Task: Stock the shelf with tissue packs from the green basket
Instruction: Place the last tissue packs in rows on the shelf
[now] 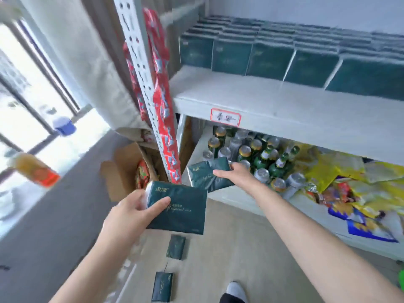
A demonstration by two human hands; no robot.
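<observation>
Carrying stage: gripping tissue pack (181,212) in left hand (129,215), thumb on top; clutching second pack (204,174) in right hand (237,173). Next, likely: raise onto shelf (251,95), upper right.

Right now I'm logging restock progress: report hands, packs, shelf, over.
Left hand grips one tissue pack. Right hand grips second pack, below shelf level. Shelf holds rows of packs at back. Two loose packs on floor.

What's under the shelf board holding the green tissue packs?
At left stand green bottles and silver cans; at right lie yellow snack bags. The shelf board hides the back of that level; the right hand and its tissue pack cover the front-left corner.
</observation>
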